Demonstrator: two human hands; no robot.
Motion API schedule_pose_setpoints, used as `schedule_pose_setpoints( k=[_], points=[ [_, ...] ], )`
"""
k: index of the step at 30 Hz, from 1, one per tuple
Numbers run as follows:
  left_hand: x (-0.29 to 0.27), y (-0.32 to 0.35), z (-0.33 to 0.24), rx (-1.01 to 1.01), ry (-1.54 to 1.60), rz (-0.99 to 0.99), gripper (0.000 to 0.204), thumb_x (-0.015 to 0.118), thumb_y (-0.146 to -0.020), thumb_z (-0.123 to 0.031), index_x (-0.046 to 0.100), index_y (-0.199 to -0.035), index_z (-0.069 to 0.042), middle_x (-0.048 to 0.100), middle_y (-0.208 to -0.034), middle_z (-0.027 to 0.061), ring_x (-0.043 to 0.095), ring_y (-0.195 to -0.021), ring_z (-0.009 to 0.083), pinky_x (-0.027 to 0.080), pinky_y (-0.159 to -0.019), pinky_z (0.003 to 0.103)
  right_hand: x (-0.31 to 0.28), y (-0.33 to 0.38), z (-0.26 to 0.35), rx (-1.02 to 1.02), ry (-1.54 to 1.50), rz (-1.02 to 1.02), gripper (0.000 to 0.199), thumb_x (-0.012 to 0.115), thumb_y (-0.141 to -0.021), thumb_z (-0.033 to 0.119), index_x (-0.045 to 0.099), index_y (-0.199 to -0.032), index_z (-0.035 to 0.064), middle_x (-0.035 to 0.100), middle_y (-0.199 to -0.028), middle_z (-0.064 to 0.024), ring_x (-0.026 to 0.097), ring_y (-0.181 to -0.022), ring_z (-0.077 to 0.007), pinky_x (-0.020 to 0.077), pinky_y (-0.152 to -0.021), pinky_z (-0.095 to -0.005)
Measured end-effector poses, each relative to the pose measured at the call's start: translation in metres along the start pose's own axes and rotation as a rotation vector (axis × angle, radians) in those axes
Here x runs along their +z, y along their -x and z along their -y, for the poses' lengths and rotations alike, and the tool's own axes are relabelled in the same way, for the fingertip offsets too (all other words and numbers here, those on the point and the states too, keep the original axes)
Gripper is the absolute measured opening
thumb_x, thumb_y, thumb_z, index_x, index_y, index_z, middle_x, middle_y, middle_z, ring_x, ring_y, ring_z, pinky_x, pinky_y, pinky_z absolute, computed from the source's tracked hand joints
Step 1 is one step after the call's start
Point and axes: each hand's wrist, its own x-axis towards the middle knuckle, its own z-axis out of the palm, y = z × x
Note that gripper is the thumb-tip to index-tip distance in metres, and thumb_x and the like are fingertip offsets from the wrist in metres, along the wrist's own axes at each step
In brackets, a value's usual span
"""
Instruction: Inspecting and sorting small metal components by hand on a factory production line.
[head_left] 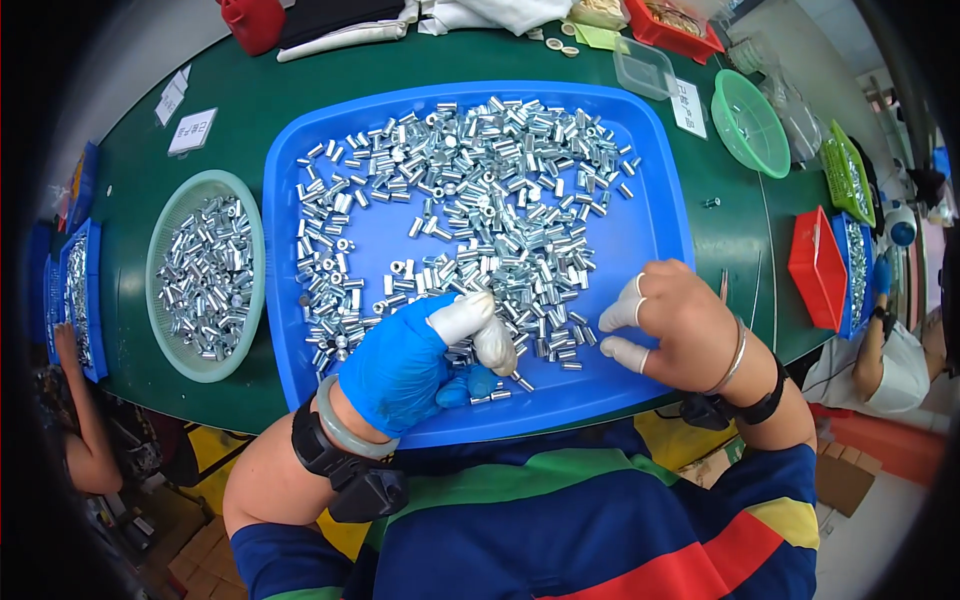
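Many metal cylinders, long axes in mixed directions; left grip together, contents unclear; right grip apart.

The little metal tubes in front of you are shiny and silver, and lots of them lie loose in the big blue tray. Many lie on their sides, pointing every which way, and some show you a round end. They are piled thickest in the far part and middle, with a few lying apart closer to you.
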Motion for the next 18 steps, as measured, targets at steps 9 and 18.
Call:
schedule_pose_setpoints(
  k=[9, 18],
  points=[
    [-0.004, -0.003, 0.006, 0.096, 0.016, 0.034, 0.042, 0.044, -0.094, -0.032, 0.059, -0.067, -0.003, 0.058, -0.072, 0.011, 0.045, -0.054, 0.0131, 0.032, -0.045, 0.024, 0.019, 0.002, 0.013, -0.098, 0.058, 0.039, 0.019, 0.077, -0.063, 0.015, 0.064, -0.077, 0.0109, 0.051, -0.066, -0.0011, 0.052, -0.069, -0.0197, 0.0379, -0.064, -0.033],
    [-0.005, 0.001, 0.004, 0.01, -0.034, 0.004, 0.038, 0.046, -0.093, -0.031, 0.062, -0.071, -0.004, 0.058, -0.069, 0.0061, 0.043, -0.052, 0.0098, 0.03, -0.045, 0.022, 0.02, 0.005, 0.008, -0.078, 0.099, 0.053, 0.018, 0.075, -0.063, 0.015, 0.061, -0.072, 0.0105, 0.049, -0.062, -0.0024, 0.052, -0.065, -0.021, 0.0383, -0.061, -0.0333]
  ],
)
